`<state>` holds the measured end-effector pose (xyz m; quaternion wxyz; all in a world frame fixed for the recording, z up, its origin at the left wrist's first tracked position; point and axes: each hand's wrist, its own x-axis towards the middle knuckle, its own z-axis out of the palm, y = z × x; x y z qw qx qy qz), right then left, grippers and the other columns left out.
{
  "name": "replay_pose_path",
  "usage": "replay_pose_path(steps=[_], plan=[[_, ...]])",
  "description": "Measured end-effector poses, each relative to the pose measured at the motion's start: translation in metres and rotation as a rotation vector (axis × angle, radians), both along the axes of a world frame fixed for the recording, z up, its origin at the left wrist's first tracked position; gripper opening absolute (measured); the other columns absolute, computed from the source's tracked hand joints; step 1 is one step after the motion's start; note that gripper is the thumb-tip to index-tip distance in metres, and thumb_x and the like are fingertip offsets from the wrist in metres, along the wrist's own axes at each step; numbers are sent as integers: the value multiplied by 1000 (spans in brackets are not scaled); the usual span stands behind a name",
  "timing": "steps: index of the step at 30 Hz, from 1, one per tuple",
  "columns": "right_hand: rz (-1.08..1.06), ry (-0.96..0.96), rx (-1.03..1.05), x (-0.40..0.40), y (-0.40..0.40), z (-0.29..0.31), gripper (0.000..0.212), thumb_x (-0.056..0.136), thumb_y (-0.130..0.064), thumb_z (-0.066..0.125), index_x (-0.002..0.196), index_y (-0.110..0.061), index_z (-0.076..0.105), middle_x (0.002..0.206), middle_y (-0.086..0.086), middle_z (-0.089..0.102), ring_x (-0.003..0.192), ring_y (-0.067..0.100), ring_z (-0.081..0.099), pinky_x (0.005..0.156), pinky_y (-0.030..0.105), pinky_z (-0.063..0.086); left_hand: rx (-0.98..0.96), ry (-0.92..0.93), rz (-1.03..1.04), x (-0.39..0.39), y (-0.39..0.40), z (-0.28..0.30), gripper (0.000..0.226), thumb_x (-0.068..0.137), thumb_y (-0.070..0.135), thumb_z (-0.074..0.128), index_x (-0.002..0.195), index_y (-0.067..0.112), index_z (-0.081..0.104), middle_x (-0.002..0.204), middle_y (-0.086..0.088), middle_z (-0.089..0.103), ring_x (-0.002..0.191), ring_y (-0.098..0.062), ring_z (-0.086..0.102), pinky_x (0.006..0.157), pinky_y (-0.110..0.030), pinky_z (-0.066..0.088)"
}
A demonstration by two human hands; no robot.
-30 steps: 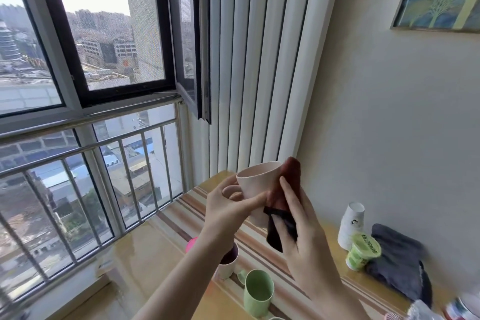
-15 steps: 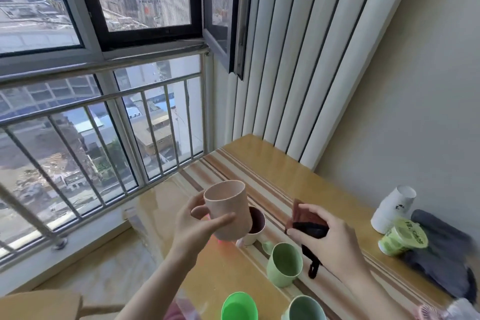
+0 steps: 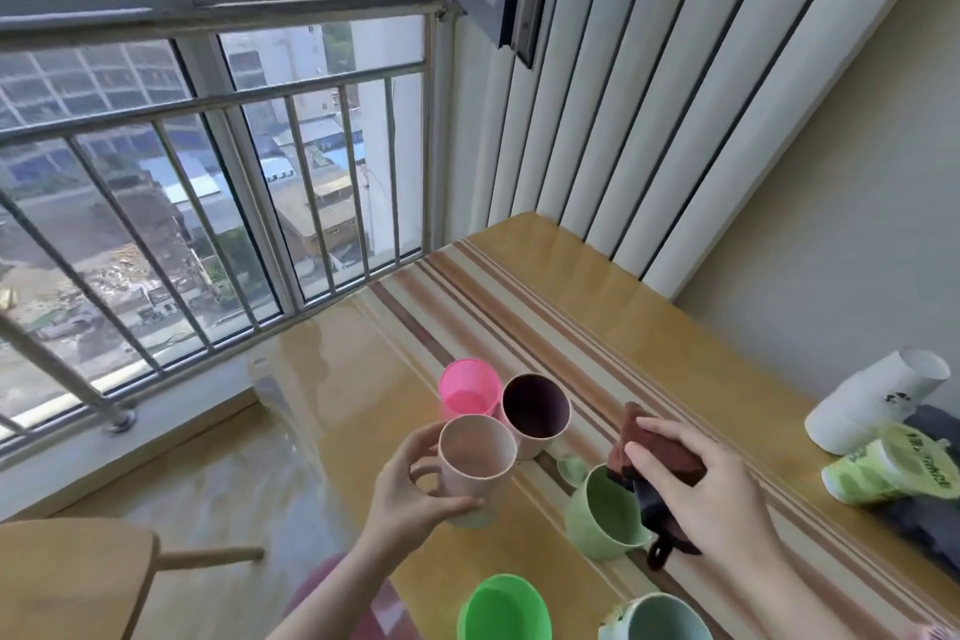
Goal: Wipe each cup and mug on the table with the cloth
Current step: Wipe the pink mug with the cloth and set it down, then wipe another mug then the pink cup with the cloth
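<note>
A glossy wooden table (image 3: 691, 327) with a striped runner down its middle stands in a corner, with a barred window on the left and vertical blinds (image 3: 649, 94) behind. Nearest the camera, at the bottom edge, a bright green cup (image 3: 503, 608) and a pale blue-green mug (image 3: 655, 619) stand upright, both partly cut off. Just beyond them the left hand (image 3: 410, 494) grips a beige mug (image 3: 477, 464) by its side and handle, thumb across the lower wall, fingers curled at the handle on the left; the mug stands upright with its mouth opening upward, and whether its base touches the table cannot be told. The right hand (image 3: 711, 499) is closed on a folded brown cloth (image 3: 655, 457), whose long axis runs from upper left to lower right, a dark loop hanging from under the hand. A light green mug (image 3: 602, 515) sits just beside and partly under the cloth. Farther on, a dark-lined mug (image 3: 535, 413) and a pink cup (image 3: 467, 387) stand side by side, touching or nearly so. Along the far right, white paper cups (image 3: 878, 400) and a green-labelled cup (image 3: 893, 470) lie tipped on a dark cloth (image 3: 930, 530).
</note>
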<state>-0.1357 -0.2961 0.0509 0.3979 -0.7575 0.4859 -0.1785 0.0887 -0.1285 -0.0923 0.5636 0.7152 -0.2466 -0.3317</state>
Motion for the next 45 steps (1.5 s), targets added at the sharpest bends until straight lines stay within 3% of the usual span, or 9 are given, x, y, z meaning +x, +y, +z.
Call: replay_pose_path(steps=[10,14,17,22,26,30,35,40,45], plan=[[-4,-34,-2,-5,-6,-12,24,81,-26,77,98,-41,71,96,-18,74,92,4,68,70,18,48,64,-78,-194,-5,13,-32,94,41,14,98,119,53,63,121,12,72,100,-13,73,86,-32,62],[-31,-68,11,-8,-12,-2,24,80,-26,77,100,-40,71,99,-14,74,95,10,68,70,16,46,185,-174,-402,17,19,-7,106,57,6,81,141,58,41,136,-2,53,112,-15,65,86,-16,55],[-72,-120,45,-10,-15,8,27,77,-29,80,101,-38,71,100,-11,74,96,14,68,70,18,47,322,-181,-620,32,7,41,101,61,21,76,148,48,33,143,4,37,130,-13,44,103,-23,50],[-109,-172,57,-12,-12,19,34,71,-29,84,101,-38,71,96,-7,75,89,13,70,64,14,50,383,-476,-381,-6,-60,89,36,83,47,67,114,29,73,124,5,62,121,-17,50,102,-30,41],[-103,-175,41,-19,-8,16,35,73,-25,84,102,-38,71,100,-8,74,92,10,69,62,2,48,757,-801,-378,-46,-90,70,48,91,55,51,118,20,70,123,-4,55,119,-28,42,97,-37,37],[-118,-196,40,-32,-10,18,34,74,-23,83,102,-37,71,98,-11,74,86,0,68,63,-1,45,845,-820,-320,-58,-97,48,40,97,43,44,113,19,72,124,-6,53,120,-29,41,99,-38,34],[-151,-235,15,-48,-8,17,33,74,-20,83,100,-38,73,90,-16,77,85,-9,66,64,-3,44,681,-713,-204,-58,-104,46,40,103,41,41,114,19,72,120,-6,51,114,-29,39,96,-37,33],[-194,-342,-39,-52,-6,36,29,89,-23,67,99,-50,69,108,-32,70,106,-15,60,79,-6,39,351,-483,-53,-51,-119,84,33,102,35,49,104,16,77,134,-5,45,127,-28,39,101,-37,39],[-197,-473,-188,-48,4,90,31,94,-29,52,101,-55,65,110,-46,61,109,-24,53,84,-8,34,-23,-175,13,-63,-109,179,34,106,36,41,119,18,67,136,0,56,111,-13,57,73,-11,46]])
